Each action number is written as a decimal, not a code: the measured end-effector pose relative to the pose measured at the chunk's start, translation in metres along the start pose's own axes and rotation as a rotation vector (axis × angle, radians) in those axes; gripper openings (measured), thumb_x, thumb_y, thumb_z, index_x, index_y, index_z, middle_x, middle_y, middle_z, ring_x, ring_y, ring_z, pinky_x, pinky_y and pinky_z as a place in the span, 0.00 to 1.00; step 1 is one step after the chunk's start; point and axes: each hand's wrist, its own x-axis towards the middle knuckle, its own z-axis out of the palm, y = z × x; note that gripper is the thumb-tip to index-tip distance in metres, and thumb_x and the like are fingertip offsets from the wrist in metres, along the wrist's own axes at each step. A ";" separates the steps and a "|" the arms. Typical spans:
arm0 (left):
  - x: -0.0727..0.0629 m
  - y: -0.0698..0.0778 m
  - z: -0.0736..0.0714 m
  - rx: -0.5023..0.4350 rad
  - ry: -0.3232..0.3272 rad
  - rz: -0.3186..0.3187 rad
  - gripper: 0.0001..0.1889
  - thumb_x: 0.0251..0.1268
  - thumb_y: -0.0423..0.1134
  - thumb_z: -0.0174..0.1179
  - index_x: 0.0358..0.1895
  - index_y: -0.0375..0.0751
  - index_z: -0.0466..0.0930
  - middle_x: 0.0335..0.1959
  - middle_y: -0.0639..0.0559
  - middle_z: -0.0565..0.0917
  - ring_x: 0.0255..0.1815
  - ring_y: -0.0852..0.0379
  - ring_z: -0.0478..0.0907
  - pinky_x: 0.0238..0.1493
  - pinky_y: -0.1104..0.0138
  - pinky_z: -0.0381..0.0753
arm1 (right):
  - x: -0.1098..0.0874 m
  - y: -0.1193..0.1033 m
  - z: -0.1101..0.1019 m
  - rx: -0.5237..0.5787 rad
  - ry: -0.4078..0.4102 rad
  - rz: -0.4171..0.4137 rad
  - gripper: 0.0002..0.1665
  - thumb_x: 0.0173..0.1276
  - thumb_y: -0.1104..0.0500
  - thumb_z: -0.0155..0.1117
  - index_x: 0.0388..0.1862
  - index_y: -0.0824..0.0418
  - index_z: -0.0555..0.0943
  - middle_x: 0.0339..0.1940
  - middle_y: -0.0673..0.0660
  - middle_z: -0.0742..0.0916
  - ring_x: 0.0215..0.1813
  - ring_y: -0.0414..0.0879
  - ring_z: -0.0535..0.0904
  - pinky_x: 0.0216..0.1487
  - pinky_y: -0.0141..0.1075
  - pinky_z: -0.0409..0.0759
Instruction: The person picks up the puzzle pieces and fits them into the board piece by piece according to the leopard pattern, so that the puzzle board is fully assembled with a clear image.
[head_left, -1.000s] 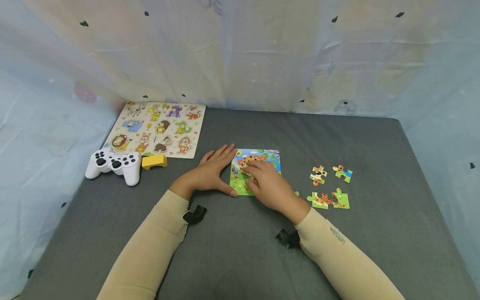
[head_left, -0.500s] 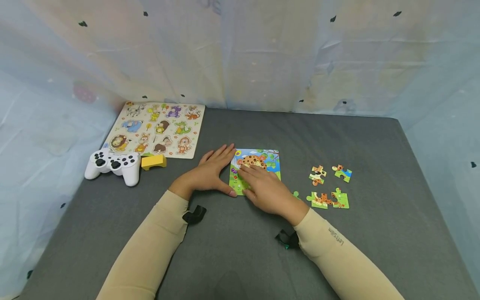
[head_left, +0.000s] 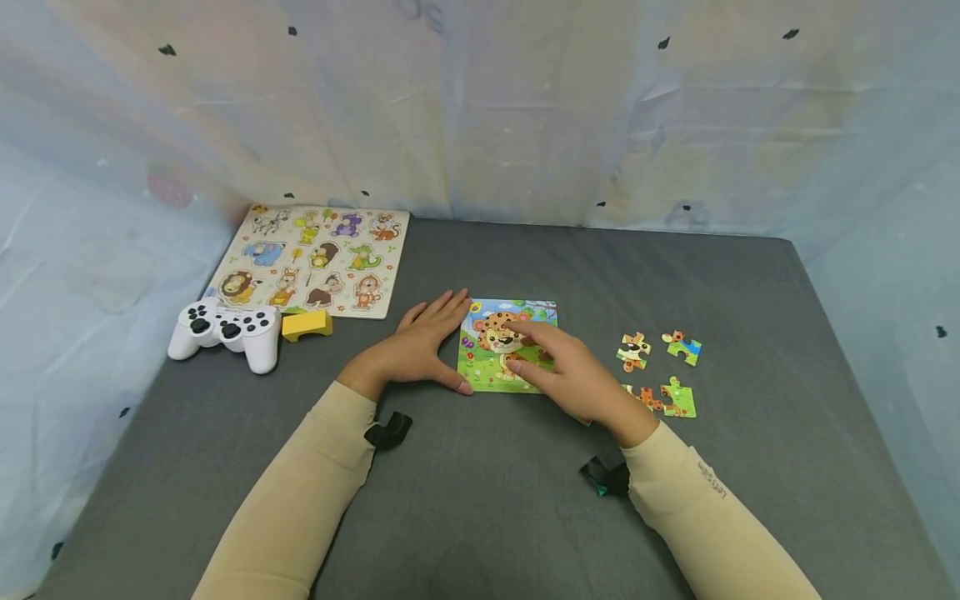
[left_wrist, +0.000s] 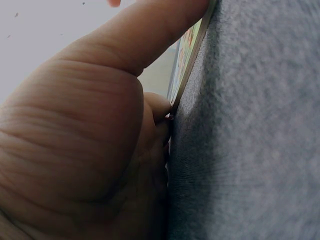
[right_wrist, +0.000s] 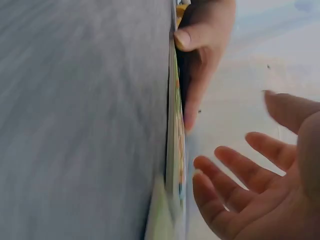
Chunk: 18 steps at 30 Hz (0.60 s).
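Note:
A small jigsaw board (head_left: 487,379) with a leopard picture on blue sky and green grass lies in the middle of the table. My left hand (head_left: 420,343) rests spread along its left side, thumb at the near left corner and fingertips near the far left one. In the left wrist view the thumb (left_wrist: 150,30) meets the board's edge. Over the board's right half is my right hand (head_left: 573,375), holding nothing. The right wrist view shows its fingers (right_wrist: 240,180) relaxed and apart from the board, whose right part it hides in the head view.
Several loose jigsaw pieces lie right of the board, among them a dog-like one (head_left: 633,352), a blue-green one (head_left: 682,348) and a green one (head_left: 679,398). At left are an animal peg puzzle (head_left: 300,279), a white game controller (head_left: 225,329) and a yellow block (head_left: 307,323).
My right hand has lifted off the leopard picture and drawn back to the right, uncovering more of it. My left hand has stayed at the board's left side.

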 end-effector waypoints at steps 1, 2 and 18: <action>0.000 0.000 0.000 -0.002 0.000 0.001 0.75 0.51 0.70 0.82 0.92 0.44 0.38 0.91 0.52 0.36 0.89 0.54 0.28 0.82 0.48 0.26 | -0.003 0.002 -0.003 0.041 0.009 0.009 0.35 0.86 0.52 0.65 0.86 0.60 0.70 0.80 0.61 0.77 0.71 0.60 0.79 0.65 0.59 0.79; 0.000 -0.001 0.001 -0.004 0.000 0.002 0.76 0.51 0.70 0.82 0.92 0.45 0.38 0.91 0.53 0.36 0.89 0.54 0.28 0.82 0.48 0.26 | -0.006 0.005 -0.007 0.074 0.018 0.015 0.35 0.86 0.53 0.64 0.86 0.60 0.69 0.79 0.62 0.77 0.71 0.61 0.79 0.64 0.58 0.81; 0.002 -0.008 0.004 -0.023 0.000 -0.002 0.77 0.48 0.75 0.80 0.92 0.49 0.37 0.91 0.57 0.34 0.88 0.59 0.26 0.82 0.49 0.24 | -0.059 0.048 -0.053 0.351 0.116 -0.028 0.35 0.94 0.49 0.40 0.85 0.71 0.62 0.74 0.73 0.78 0.68 0.63 0.80 0.62 0.39 0.79</action>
